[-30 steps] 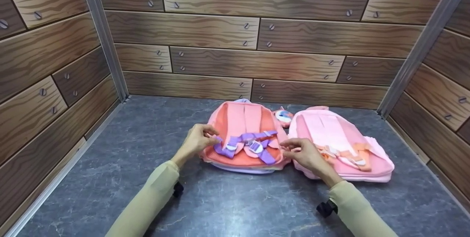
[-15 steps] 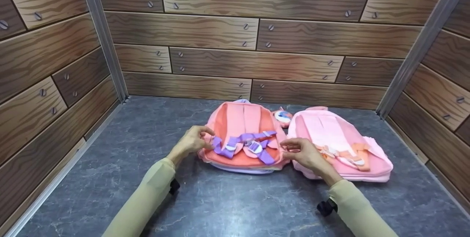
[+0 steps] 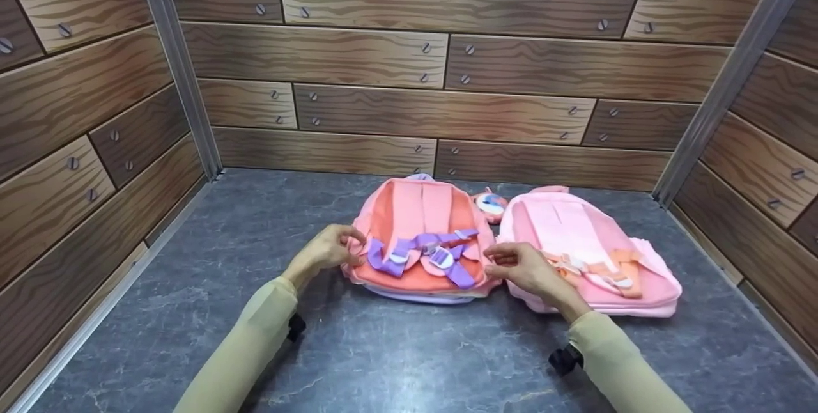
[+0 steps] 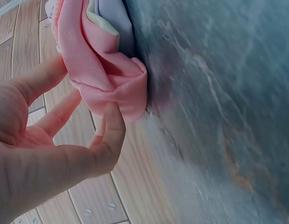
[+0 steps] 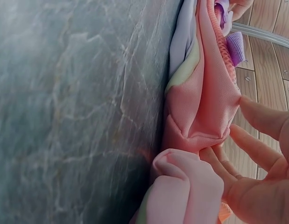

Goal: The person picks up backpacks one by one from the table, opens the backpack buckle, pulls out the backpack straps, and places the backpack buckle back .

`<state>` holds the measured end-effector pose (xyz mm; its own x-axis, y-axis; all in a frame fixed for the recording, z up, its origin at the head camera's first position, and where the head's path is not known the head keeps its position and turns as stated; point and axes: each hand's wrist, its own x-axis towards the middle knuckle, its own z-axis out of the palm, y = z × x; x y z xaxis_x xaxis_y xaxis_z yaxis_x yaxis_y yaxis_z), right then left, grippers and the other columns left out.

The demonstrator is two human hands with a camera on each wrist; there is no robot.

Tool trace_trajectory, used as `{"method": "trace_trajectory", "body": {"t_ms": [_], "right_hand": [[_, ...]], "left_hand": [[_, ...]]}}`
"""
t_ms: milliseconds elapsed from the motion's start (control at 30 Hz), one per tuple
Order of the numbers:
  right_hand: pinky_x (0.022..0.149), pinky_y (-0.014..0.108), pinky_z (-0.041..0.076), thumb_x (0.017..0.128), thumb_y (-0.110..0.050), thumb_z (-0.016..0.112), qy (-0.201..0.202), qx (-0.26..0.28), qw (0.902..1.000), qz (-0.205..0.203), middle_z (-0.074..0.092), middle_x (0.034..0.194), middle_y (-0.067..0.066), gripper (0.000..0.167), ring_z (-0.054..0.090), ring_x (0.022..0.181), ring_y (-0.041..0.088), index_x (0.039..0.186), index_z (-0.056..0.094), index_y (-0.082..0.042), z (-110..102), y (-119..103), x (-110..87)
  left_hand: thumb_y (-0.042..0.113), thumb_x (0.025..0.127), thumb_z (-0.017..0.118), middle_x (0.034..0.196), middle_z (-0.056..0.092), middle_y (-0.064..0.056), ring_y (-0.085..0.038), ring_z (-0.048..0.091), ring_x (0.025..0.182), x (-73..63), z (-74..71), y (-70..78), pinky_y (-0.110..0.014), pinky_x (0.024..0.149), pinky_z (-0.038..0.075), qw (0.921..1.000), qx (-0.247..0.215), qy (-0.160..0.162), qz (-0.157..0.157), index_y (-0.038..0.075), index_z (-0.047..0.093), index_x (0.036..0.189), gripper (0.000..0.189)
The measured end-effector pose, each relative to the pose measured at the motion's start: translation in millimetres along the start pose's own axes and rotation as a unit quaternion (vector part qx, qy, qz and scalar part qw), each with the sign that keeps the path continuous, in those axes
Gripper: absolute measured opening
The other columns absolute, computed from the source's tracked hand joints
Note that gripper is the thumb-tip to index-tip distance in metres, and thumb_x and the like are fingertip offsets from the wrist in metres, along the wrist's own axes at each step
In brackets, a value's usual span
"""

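A coral backpack [image 3: 409,221] lies with its strap side up, purple straps [image 3: 447,259] and buckles folded across it. My left hand [image 3: 323,250] holds its left side pocket [image 4: 118,91], thumb and fingers on either side of the fabric. On the opposite side, my right hand [image 3: 524,266] touches the backpack's right side pocket [image 5: 205,112] with its fingertips, the fingers spread and only slightly bent. A light pink backpack [image 3: 594,227] with orange straps [image 3: 626,275] lies right beside it, partly behind my right wrist.
A round charm [image 3: 491,206] with a white and blue face sits between the backpacks at the back. Everything lies on a dark grey marbled tabletop [image 3: 383,362]. Wood-patterned panels [image 3: 415,106] enclose the back and both sides.
My left hand has moved left from the purple strap to the coral backpack's side, and that side sits slightly farther out. My right hand stays at the right side.
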<state>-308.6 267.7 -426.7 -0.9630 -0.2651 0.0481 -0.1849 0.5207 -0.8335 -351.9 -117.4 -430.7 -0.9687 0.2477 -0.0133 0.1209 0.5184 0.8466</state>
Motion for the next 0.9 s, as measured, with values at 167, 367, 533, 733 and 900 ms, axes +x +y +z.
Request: {"method": "trace_trajectory", "body": {"t_ms": [167,367,533,733,900], "right_hand": [[0.091,0.026,0.055,0.097,-0.006,0.075,-0.006,0.003,0.9998,-0.02,0.071,0.122,0.025,0.041,0.067,0.115,0.035,0.131,0.065,0.013,3,1,1.6],[0.085,0.022,0.054,0.095,-0.006,0.077,-0.003,-0.008,0.9993,-0.036,0.068,0.126,0.026,0.041,0.067,0.115,0.037,0.13,0.067,0.012,8,0,2.7],[0.082,0.022,0.055,0.093,-0.004,0.078,0.0,0.01,0.9998,-0.019,0.067,0.124,0.024,0.04,0.067,0.112,0.032,0.129,0.069,0.011,14,-1,6.4],[0.085,0.025,0.056,0.093,-0.004,0.078,-0.006,0.02,0.9998,-0.003,0.07,0.123,0.022,0.042,0.068,0.111,0.029,0.131,0.068,0.01,22,-2,9.6],[0.088,0.03,0.057,0.092,-0.005,0.08,-0.002,-0.005,0.9999,-0.013,0.072,0.121,0.023,0.042,0.069,0.111,0.032,0.13,0.069,0.01,28,-7,10.6]], "left_hand": [[-0.006,0.082,0.082,0.075,0.056,-0.002,-0.009,0.053,0.061,-1.2,-3.1,-3.2,-0.019,0.057,0.045,0.9995,-0.021,-0.025,0.002,-0.006,0.072,0.118,0.037],[-0.006,0.083,0.081,0.079,0.057,-0.005,-0.009,0.054,0.064,-3.3,-7.2,-5.3,-0.021,0.06,0.047,0.9992,-0.022,-0.034,-0.006,-0.005,0.072,0.122,0.04],[-0.005,0.083,0.081,0.082,0.059,-0.006,-0.012,0.055,0.067,-5.6,-11.9,-8.5,-0.024,0.063,0.048,0.9991,-0.022,-0.034,-0.012,-0.003,0.072,0.123,0.041],[-0.004,0.083,0.082,0.085,0.059,-0.007,-0.012,0.056,0.069,-7.2,-18.9,-13.7,-0.024,0.064,0.05,0.999,-0.02,-0.037,-0.015,-0.003,0.072,0.123,0.042],[-0.003,0.085,0.081,0.092,0.061,-0.009,-0.014,0.059,0.075,-8.6,-25.1,-16.0,-0.028,0.069,0.054,0.9986,-0.021,-0.042,-0.025,-0.003,0.071,0.126,0.042]]}}
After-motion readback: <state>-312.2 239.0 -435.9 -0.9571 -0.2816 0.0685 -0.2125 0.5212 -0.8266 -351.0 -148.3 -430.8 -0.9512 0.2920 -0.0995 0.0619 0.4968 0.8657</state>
